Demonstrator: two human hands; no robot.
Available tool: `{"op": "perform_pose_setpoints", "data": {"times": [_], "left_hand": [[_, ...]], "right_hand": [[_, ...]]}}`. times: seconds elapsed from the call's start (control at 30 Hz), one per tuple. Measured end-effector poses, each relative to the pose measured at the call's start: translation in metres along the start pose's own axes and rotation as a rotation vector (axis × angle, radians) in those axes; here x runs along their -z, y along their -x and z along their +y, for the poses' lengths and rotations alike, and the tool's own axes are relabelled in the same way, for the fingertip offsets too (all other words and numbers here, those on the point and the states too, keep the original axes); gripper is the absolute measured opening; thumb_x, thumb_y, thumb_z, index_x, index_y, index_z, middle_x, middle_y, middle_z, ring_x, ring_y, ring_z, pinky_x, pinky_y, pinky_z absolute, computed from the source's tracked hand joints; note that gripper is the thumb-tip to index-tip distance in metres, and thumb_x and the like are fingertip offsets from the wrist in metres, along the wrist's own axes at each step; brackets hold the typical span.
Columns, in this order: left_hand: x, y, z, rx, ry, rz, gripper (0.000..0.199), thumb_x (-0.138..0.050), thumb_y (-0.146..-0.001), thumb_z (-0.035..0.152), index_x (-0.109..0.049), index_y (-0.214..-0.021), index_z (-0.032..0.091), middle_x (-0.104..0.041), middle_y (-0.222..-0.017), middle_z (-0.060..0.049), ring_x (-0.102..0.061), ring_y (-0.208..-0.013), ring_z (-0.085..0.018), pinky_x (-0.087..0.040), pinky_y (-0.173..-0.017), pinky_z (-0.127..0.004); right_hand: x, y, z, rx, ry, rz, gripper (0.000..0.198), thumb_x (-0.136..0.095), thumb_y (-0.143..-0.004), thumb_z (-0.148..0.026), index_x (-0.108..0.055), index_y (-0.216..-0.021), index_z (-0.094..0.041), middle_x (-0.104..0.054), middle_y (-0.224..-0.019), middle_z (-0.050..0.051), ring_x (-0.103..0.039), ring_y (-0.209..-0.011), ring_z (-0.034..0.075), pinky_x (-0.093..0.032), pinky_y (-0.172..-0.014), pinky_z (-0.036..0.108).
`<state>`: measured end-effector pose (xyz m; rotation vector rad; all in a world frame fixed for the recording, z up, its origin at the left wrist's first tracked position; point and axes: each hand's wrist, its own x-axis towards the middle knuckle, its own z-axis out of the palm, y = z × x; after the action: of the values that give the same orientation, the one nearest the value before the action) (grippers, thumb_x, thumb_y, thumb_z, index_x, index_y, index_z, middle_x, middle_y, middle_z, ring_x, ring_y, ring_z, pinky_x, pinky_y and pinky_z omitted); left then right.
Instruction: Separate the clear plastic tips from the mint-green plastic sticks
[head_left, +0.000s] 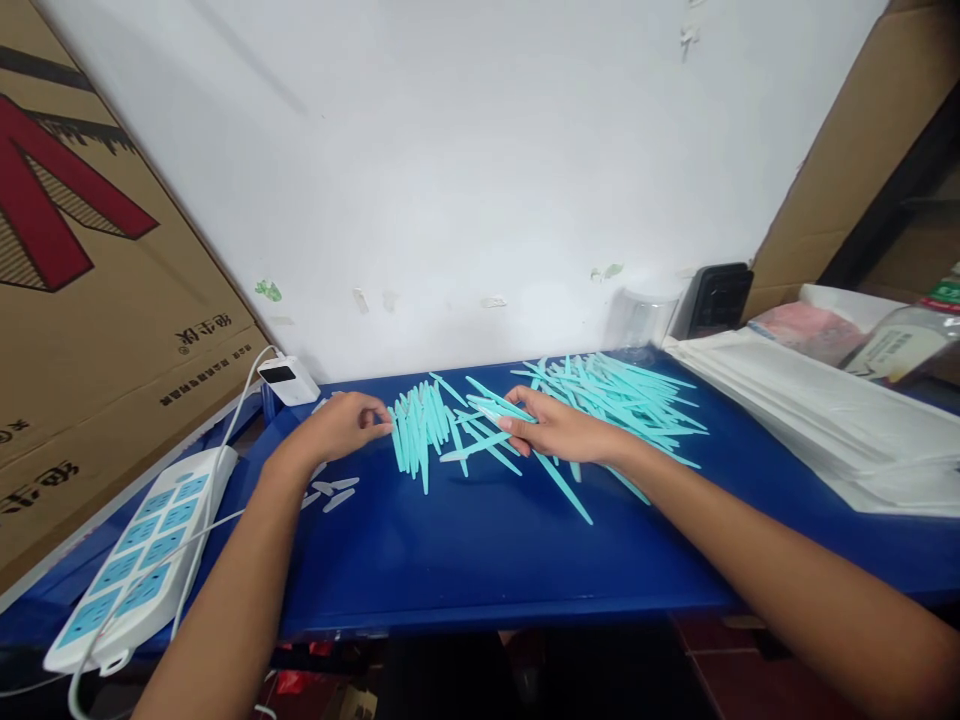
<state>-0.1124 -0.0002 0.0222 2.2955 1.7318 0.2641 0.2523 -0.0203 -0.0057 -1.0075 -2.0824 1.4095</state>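
Over the middle of the table my right hand (551, 425) is closed round several slim teal plastic sticks (491, 408) with tapered ends and paler tips. My left hand (349, 425) has its fingers curled, thumb and forefinger close together at the left edge of a row of teal sticks (421, 425) lying side by side. Whether a small thing is pinched there is hidden. Loose teal sticks (480, 440) lie crossed between that row and my right hand. Beyond the right hand spreads a larger jumbled heap of teal sticks (615, 395). Small whitish pieces (330, 492) lie below my left hand.
A white power strip (150, 560) with cables runs along the left, near a small white device (289, 380). White foam sheets (810, 410) and a plastic bottle (904, 340) are on the right. A clear container (651, 315) stands by the wall; a printed carton (112, 250) rises at left.
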Motion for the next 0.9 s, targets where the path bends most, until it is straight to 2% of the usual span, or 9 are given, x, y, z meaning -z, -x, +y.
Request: {"op": "perform_pose_setpoints", "data": {"times": [0.07, 0.13, 0.17, 0.33, 0.47, 0.6, 0.7, 0.8, 0.9], "left_hand": [[0.011, 0.007, -0.023, 0.114, -0.018, -0.160, 0.042, -0.081, -0.067, 0.056, -0.078, -0.090, 0.021, -0.067, -0.073, -0.003, -0.061, -0.062, -0.019, -0.041, -0.055, -0.026], [0.018, 0.014, -0.038, 0.163, 0.038, -0.352, 0.049, -0.085, -0.060, 0.058, -0.079, -0.093, 0.022, -0.063, -0.071, -0.001, -0.059, -0.062, -0.019, -0.041, -0.056, -0.026], [0.020, 0.016, -0.043, 0.169, 0.059, -0.392, 0.051, -0.086, -0.057, 0.059, -0.079, -0.092, 0.022, -0.061, -0.070, 0.000, -0.057, -0.062, -0.018, -0.041, -0.056, -0.026], [0.018, 0.019, -0.041, 0.243, 0.102, -0.438, 0.051, -0.090, -0.046, 0.057, -0.080, -0.080, 0.021, -0.056, -0.065, 0.000, -0.049, -0.057, -0.015, -0.036, -0.052, -0.025], [0.013, 0.017, -0.030, 0.245, 0.158, -0.486, 0.047, -0.085, -0.056, 0.061, -0.078, -0.075, 0.019, -0.063, -0.067, -0.002, -0.051, -0.060, -0.016, -0.038, -0.052, -0.024], [0.006, 0.011, -0.017, 0.135, 0.246, -0.367, 0.045, -0.081, -0.066, 0.062, -0.073, -0.073, 0.019, -0.067, -0.069, -0.004, -0.058, -0.062, -0.017, -0.046, -0.055, -0.025], [-0.003, 0.003, -0.002, -0.043, 0.373, -0.151, 0.041, -0.081, -0.072, 0.056, -0.075, -0.089, 0.019, -0.070, -0.075, -0.004, -0.062, -0.066, -0.017, -0.050, -0.060, -0.026], [-0.017, -0.005, 0.018, -0.156, 0.582, 0.093, 0.047, -0.080, -0.078, 0.051, -0.072, -0.111, 0.018, -0.073, -0.084, -0.005, -0.065, -0.070, -0.017, -0.054, -0.066, -0.027], [-0.033, -0.010, 0.039, -0.178, 0.818, 0.199, 0.050, -0.080, -0.081, 0.050, -0.070, -0.116, 0.016, -0.075, -0.090, -0.008, -0.070, -0.071, -0.018, -0.056, -0.065, -0.029]], "right_hand": [[0.001, 0.000, 0.000, -0.012, -0.001, 0.011, 0.042, -0.055, -0.098, -0.059, -0.042, -0.116, -0.024, -0.061, -0.074, -0.005, -0.033, -0.051, 0.009, -0.031, -0.049, 0.024], [0.001, -0.001, 0.000, -0.018, 0.004, 0.018, 0.040, -0.055, -0.098, -0.058, -0.042, -0.116, -0.024, -0.061, -0.075, -0.005, -0.034, -0.051, 0.009, -0.032, -0.049, 0.024], [0.000, -0.001, 0.001, -0.020, 0.009, 0.020, 0.040, -0.055, -0.098, -0.057, -0.042, -0.115, -0.024, -0.061, -0.074, -0.005, -0.034, -0.052, 0.009, -0.032, -0.049, 0.024], [-0.001, -0.002, 0.003, -0.023, 0.024, 0.015, 0.040, -0.053, -0.099, -0.060, -0.042, -0.115, -0.024, -0.061, -0.074, -0.005, -0.035, -0.053, 0.010, -0.033, -0.051, 0.025], [0.000, -0.002, 0.003, -0.026, 0.004, 0.005, 0.040, -0.052, -0.099, -0.062, -0.042, -0.109, -0.024, -0.060, -0.073, -0.006, -0.034, -0.052, 0.009, -0.032, -0.051, 0.024], [0.000, -0.002, 0.002, -0.046, -0.030, -0.023, 0.043, -0.055, -0.097, -0.064, -0.041, -0.105, -0.024, -0.059, -0.071, -0.006, -0.034, -0.051, 0.008, -0.030, -0.050, 0.024], [-0.001, -0.002, 0.001, -0.048, -0.046, -0.045, 0.043, -0.053, -0.097, -0.064, -0.040, -0.103, -0.024, -0.059, -0.071, -0.006, -0.033, -0.051, 0.008, -0.029, -0.050, 0.024], [-0.002, -0.003, 0.001, -0.048, -0.050, -0.062, 0.042, -0.051, -0.098, -0.064, -0.038, -0.100, -0.024, -0.059, -0.070, -0.006, -0.032, -0.050, 0.008, -0.027, -0.049, 0.024], [-0.003, -0.004, 0.002, -0.038, -0.057, -0.068, 0.042, -0.050, -0.098, -0.064, -0.038, -0.097, -0.024, -0.059, -0.069, -0.005, -0.032, -0.050, 0.008, -0.027, -0.048, 0.023]]}}
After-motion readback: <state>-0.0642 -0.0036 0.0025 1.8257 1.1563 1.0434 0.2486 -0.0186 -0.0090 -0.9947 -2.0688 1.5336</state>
